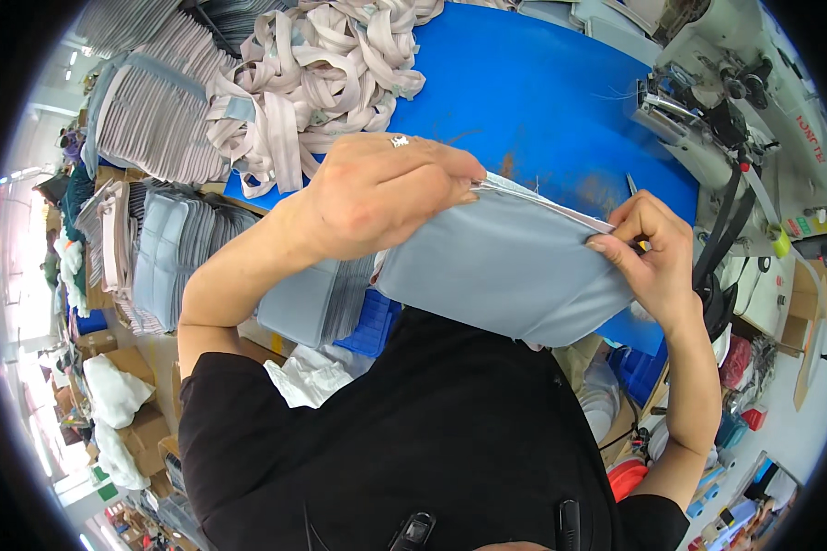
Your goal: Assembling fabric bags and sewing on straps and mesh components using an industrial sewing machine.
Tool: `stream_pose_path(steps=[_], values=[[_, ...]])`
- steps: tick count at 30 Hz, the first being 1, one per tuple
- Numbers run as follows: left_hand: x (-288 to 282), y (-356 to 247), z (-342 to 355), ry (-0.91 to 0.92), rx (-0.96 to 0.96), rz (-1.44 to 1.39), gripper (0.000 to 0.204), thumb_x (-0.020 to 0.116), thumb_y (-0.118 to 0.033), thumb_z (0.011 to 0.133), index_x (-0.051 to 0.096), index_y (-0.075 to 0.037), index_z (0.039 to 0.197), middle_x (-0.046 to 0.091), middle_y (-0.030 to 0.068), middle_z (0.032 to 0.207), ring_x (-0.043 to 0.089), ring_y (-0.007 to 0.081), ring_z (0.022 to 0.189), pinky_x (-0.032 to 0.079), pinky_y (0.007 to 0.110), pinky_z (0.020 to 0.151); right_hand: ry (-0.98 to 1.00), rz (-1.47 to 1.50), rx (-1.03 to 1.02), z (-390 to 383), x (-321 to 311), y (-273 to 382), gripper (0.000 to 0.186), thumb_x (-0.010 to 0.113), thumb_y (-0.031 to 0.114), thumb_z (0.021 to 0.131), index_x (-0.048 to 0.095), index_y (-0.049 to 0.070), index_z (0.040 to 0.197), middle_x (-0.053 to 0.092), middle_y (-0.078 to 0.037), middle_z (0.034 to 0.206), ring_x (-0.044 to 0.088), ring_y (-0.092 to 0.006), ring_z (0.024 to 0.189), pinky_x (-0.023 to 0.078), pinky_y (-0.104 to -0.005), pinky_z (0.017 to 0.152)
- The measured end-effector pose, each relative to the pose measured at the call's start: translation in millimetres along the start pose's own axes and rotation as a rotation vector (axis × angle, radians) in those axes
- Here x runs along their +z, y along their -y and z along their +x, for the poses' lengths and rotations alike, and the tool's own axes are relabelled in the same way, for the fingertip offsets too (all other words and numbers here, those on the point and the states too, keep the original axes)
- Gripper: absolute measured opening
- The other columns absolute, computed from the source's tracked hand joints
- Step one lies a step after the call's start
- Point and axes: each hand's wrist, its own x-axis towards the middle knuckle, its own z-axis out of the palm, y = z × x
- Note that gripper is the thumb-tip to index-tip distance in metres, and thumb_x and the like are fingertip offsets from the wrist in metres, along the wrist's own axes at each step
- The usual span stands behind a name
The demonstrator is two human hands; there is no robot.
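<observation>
Between my hands hangs a flat grey-blue fabric panel (505, 262) with rounded lower corners, close in front of my chest. My left hand (381, 193) pinches its upper left corner, fingers closed on the edge. At the upper right, my right hand (648, 253) grips the same edge, the thumb lying on the near face. Several thin layers, whitish and pinkish, show along that top edge. The panel's far face is hidden from me.
Behind the panel lies a blue tabletop (515, 83). A heap of pale pink fabric strips (312, 73) covers its far left. An industrial sewing machine (735, 101) stands at the right. Stacks of grey panels (170, 248) stand at the left, near a blue plastic crate (369, 323).
</observation>
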Motion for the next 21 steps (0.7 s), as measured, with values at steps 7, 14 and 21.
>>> stream_pose_path(steps=[7,14,21], values=[[17.2,17.6,28.8,-0.053,-0.263,-0.149,0.012,0.079,0.003,0.083,0.070,-0.003,0.085,0.079,0.0098,0.095,0.074,0.0199,0.072,0.057,0.027,0.062,0.032,0.226,0.299,12.0,-11.5,-7.0,0.042,0.091,0.021,0.081,0.053,0.005,0.073,0.064,-0.004,0.076,0.063,-0.0164,0.070,0.049,-0.0307,0.065],[58.9,77.7,98.6,-0.040,-0.389,-0.443,0.007,0.077,0.000,0.092,0.070,0.000,0.089,0.077,0.0092,0.096,0.071,0.0130,0.088,0.056,0.026,0.081,-0.049,0.294,0.288,12.7,-25.6,-41.4,0.019,0.085,0.018,0.089,0.081,0.004,0.102,0.070,-0.002,0.079,0.061,-0.0103,0.070,0.049,-0.0266,0.066],[129.5,169.5,187.7,0.309,-0.312,-0.495,0.020,0.077,-0.017,0.096,0.069,0.000,0.092,0.074,0.0046,0.090,0.065,0.0078,0.084,0.051,0.025,0.078,-0.233,0.903,0.624,22.4,-5.9,-75.5,0.019,0.081,0.019,0.097,0.080,0.001,0.099,0.074,0.000,0.083,0.059,-0.0022,0.071,0.048,-0.0208,0.066]])
